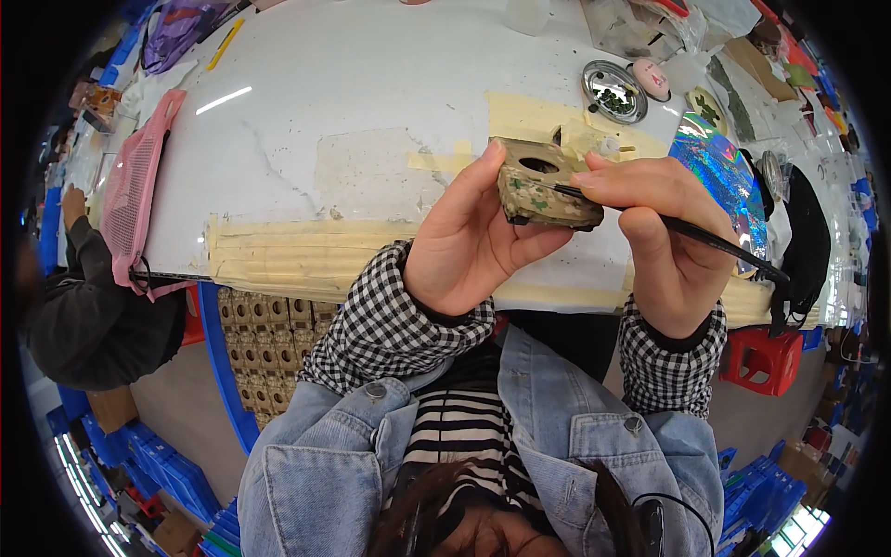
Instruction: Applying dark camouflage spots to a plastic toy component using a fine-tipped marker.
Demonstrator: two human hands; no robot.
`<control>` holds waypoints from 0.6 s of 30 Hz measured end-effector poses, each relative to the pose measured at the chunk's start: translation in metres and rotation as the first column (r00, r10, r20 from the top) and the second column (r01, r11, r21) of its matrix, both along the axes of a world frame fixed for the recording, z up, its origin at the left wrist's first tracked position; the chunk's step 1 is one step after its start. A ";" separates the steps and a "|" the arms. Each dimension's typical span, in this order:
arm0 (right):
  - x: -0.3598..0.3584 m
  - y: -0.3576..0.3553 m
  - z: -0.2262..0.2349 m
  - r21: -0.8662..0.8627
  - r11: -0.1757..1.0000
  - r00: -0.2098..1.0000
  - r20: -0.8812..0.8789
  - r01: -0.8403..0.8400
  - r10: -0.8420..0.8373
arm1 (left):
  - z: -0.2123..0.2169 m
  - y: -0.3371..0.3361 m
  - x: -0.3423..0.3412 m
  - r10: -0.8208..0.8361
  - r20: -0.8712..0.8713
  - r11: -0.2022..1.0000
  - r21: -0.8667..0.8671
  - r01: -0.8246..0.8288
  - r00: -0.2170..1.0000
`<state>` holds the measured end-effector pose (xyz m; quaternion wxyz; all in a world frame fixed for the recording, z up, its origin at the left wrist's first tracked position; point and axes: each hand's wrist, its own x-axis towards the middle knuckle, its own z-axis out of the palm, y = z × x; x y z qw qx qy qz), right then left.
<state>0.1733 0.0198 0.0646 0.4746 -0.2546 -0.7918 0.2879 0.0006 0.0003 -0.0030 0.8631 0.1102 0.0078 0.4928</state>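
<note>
One left hand [464, 252], one right hand [676, 223]. One held camouflage housing [534, 199], one black tool [719, 244]. One pink mesh bag [137, 200], one thin yellow stick [225, 45].

Camouflage case [548, 201] in left fingers [541, 245], black tool [713, 240]

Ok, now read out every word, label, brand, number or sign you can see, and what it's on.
No text reads clearly.
Camouflage-patterned housing in the left hand: no lettering visible.
Pink oval case: a red mark, too small to read.
Blue holographic sheet: too much glare to tell.
</note>
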 end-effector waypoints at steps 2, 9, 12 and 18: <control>0.000 0.000 0.000 -0.002 1.000 1.000 -0.002 -0.002 0.002 | 0.000 0.000 0.000 0.000 0.005 1.000 0.006 0.000 1.000; 0.000 0.000 0.000 -0.005 1.000 1.000 -0.001 0.000 0.000 | 0.000 0.001 0.000 -0.007 0.016 1.000 0.011 0.007 1.000; 0.001 0.000 -0.001 -0.004 1.000 1.000 -0.009 -0.004 0.004 | 0.000 0.001 0.000 -0.015 0.033 1.000 0.010 0.014 0.999; 0.000 0.000 -0.001 -0.002 1.000 1.000 -0.003 -0.002 0.002 | -0.001 0.000 0.000 -0.007 0.009 1.000 0.005 0.007 1.000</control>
